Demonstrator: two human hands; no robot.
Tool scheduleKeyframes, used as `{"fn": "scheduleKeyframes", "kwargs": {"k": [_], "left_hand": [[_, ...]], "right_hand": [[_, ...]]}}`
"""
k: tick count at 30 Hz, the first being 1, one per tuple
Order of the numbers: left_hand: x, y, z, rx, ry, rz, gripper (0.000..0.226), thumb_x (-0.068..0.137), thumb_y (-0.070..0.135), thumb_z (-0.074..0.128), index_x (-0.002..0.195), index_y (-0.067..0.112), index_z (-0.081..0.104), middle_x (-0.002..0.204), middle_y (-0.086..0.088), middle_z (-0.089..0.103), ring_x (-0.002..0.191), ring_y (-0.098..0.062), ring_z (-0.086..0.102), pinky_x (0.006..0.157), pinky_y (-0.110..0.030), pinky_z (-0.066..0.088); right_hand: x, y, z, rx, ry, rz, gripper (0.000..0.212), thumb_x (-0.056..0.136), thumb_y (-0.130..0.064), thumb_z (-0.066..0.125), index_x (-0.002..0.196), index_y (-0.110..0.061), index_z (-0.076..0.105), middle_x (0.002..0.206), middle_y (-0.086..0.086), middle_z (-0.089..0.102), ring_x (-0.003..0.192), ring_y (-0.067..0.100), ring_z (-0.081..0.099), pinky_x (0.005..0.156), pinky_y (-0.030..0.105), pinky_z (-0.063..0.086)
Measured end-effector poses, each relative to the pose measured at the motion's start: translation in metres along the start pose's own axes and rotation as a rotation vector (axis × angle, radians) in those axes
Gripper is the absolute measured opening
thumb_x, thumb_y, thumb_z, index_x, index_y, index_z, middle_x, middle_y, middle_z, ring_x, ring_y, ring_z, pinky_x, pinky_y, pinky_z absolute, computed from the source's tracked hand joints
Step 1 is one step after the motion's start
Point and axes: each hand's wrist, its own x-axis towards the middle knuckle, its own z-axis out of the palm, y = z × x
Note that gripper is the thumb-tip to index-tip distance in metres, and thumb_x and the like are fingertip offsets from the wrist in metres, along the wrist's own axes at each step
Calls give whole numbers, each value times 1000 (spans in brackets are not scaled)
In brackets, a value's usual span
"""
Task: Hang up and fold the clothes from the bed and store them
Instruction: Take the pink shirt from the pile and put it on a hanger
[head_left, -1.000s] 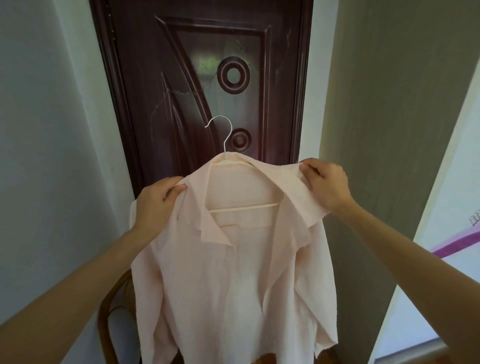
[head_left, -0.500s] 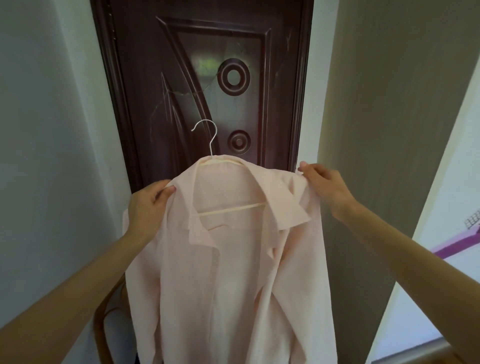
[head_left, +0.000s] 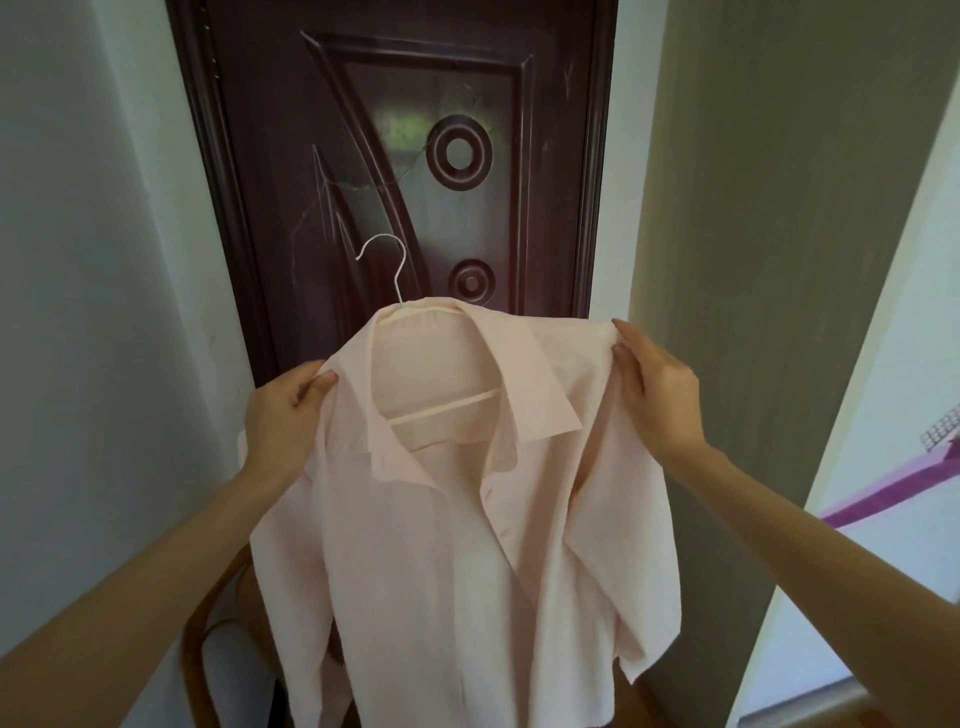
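Soft, even daylight, dim overall; brightest at the right edge. Greenish glare patch on the dark door panel. Shadows faint and diffuse on the pale walls. Wide-angle bending leans verticals outward at both sides. Slight overall softness; forearms near the lower corners blur.

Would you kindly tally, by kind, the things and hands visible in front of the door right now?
Shirts: 1, the pale pink shirt
Hangers: 1, the hanger inside it
Hands: 2, the left hand and right hand, each with a grip on a shoulder
Chairs: 1, the wooden chair, partly hidden
Doors: 1, the dark door
Total: 6
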Motion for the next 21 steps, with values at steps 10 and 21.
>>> {"fn": "scheduleKeyframes", "kwargs": {"k": [10,21], "left_hand": [[-2,-2,-6,70,-18,152,25,97,14,57,118,6,68,101,2,66,93,-20,62,84,-30,48],[-4,2,0,124,18,83,26,98,20,56,117,10,70,103,-2,70,93,-18,60,85,-30,43]], "right_hand": [[43,-1,-20,523,-376,572,22,91,-15,50,72,-5,50,68,4,46,62,16,38,59,29,31],[40,-12,-24,620,-669,252,23,96,-22,62,113,-14,74,111,-3,74,104,10,67,94,24,50]]}}
